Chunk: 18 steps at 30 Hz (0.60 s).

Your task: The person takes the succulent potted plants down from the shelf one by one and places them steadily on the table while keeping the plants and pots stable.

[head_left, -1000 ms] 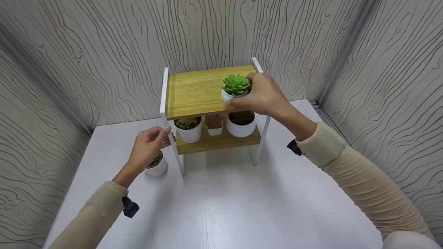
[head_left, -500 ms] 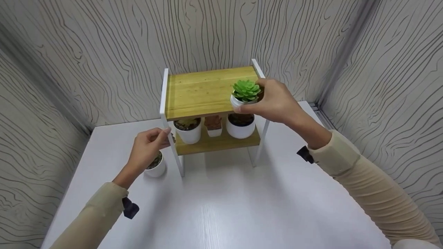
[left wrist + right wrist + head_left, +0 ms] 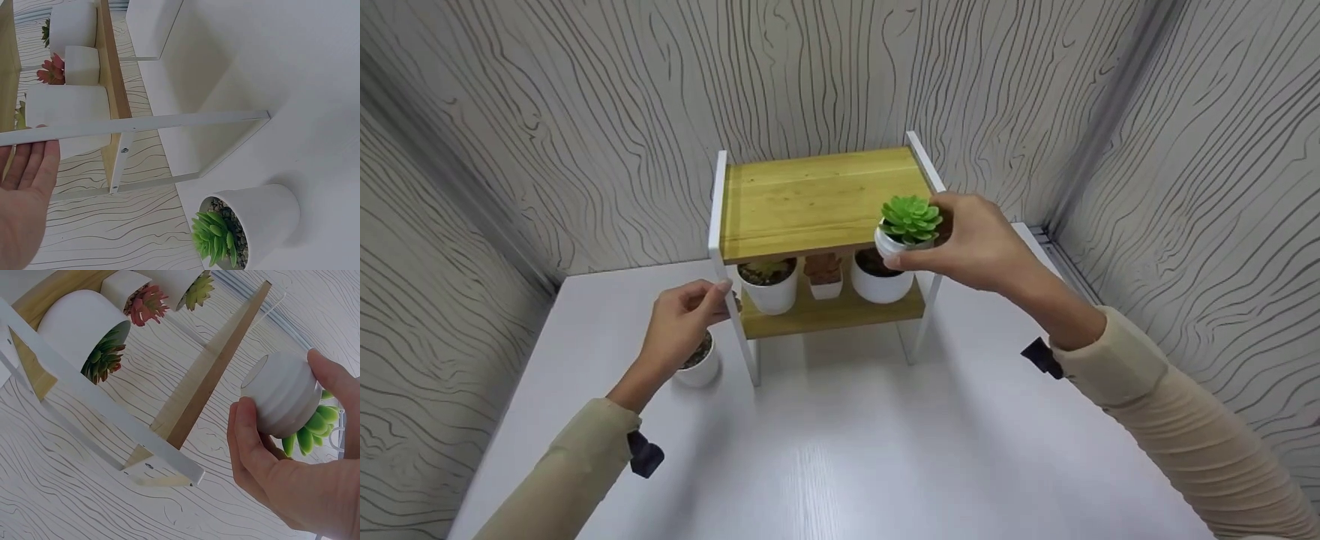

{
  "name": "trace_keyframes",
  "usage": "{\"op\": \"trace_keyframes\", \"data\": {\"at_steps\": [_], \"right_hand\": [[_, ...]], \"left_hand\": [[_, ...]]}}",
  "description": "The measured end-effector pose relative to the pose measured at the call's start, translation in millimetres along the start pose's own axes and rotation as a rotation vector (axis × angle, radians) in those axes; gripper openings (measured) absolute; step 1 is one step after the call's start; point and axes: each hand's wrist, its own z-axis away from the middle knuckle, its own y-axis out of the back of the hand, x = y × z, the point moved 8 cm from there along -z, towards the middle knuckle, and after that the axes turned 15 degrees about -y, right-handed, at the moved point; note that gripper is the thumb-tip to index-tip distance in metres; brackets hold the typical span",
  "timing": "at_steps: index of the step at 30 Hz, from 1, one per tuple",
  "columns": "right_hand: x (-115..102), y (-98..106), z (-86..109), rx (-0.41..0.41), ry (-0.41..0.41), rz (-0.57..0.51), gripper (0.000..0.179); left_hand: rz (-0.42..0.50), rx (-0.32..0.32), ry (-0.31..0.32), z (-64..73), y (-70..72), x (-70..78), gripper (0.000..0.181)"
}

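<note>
My right hand (image 3: 982,244) grips a small green succulent in a ribbed white pot (image 3: 284,394), thumb on one side and fingers on the other. In the head view the pot overlaps the top board's front right corner; the right wrist view shows its underside exposed, apart from the board. My left hand (image 3: 679,319) pinches the left front post (image 3: 185,120) of a two-tier plant shelf (image 3: 810,199) with wooden boards and a white frame. On its lower board stand two larger white pots (image 3: 770,294) (image 3: 881,286) with a small square pot (image 3: 826,285) holding a reddish succulent between them.
Another potted succulent (image 3: 261,222) stands on the white table (image 3: 840,450) left of the shelf, partly behind my left hand in the head view. Wood-patterned panels (image 3: 825,75) rise behind the shelf and on both sides.
My right hand has carried the potted succulent right and toward me, from over the top board to its front right corner. My left hand stays at the post.
</note>
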Motion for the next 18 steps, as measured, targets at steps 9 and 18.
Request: {"op": "trace_keyframes", "data": {"at_steps": [9, 18], "right_hand": [[5, 7, 9.6, -0.006, -0.011, 0.018, 0.067], [21, 3, 16.6, -0.018, -0.030, 0.048, 0.076]], "left_hand": [[0.007, -0.001, 0.006, 0.5, -0.6, -0.2, 0.046], [0.018, -0.010, 0.009, -0.1, 0.5, -0.2, 0.046]]}}
